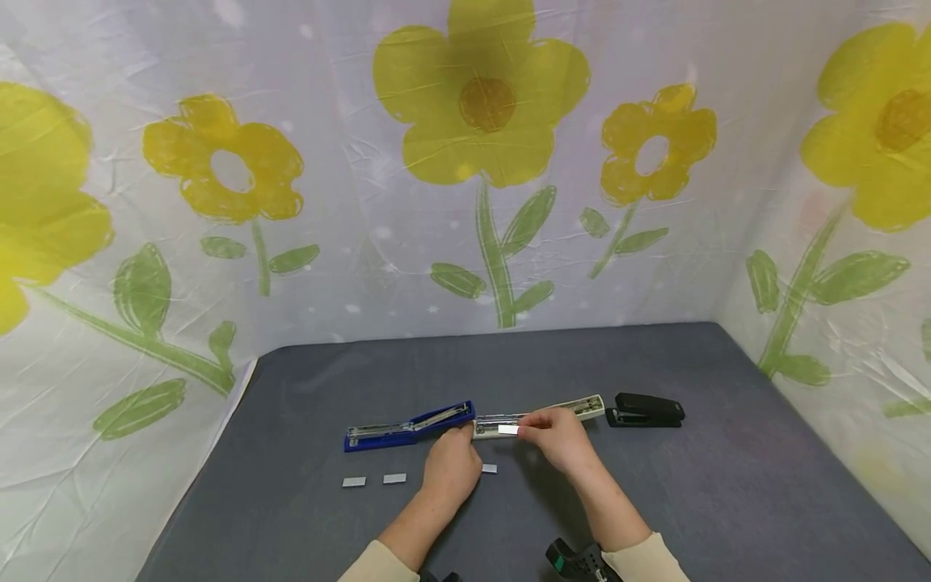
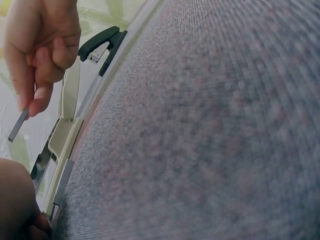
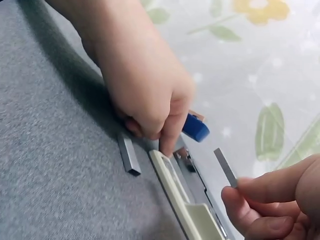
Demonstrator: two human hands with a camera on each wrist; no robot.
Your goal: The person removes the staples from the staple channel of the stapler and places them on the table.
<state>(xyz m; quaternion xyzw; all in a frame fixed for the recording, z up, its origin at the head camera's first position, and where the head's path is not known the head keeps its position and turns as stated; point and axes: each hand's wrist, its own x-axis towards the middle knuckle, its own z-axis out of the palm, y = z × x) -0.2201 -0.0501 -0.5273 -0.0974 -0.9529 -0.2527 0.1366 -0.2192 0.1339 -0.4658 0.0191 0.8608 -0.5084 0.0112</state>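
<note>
A cream stapler [image 1: 587, 406] lies opened out flat, its long base [image 3: 175, 195] and magazine exposed. My left hand [image 1: 451, 469] is at the base's left end, with fingertips gripping it in the right wrist view. Between thumb and forefinger, my right hand [image 1: 560, 440] pinches a short strip of staples [image 1: 508, 430]. That strip is held above the stapler, apart from it, as the left wrist view shows. Another staple strip [image 3: 130, 156] lies on the table beside the base, close to my left hand.
To the left, a blue stapler [image 1: 380, 437] lies opened out, its tip just behind my left hand. A closed black stapler [image 1: 646, 411] stands at the right end of the cream one. Two more staple strips [image 1: 395, 478] lie on the grey table [image 1: 727, 485]. Flowered cloth walls surround it.
</note>
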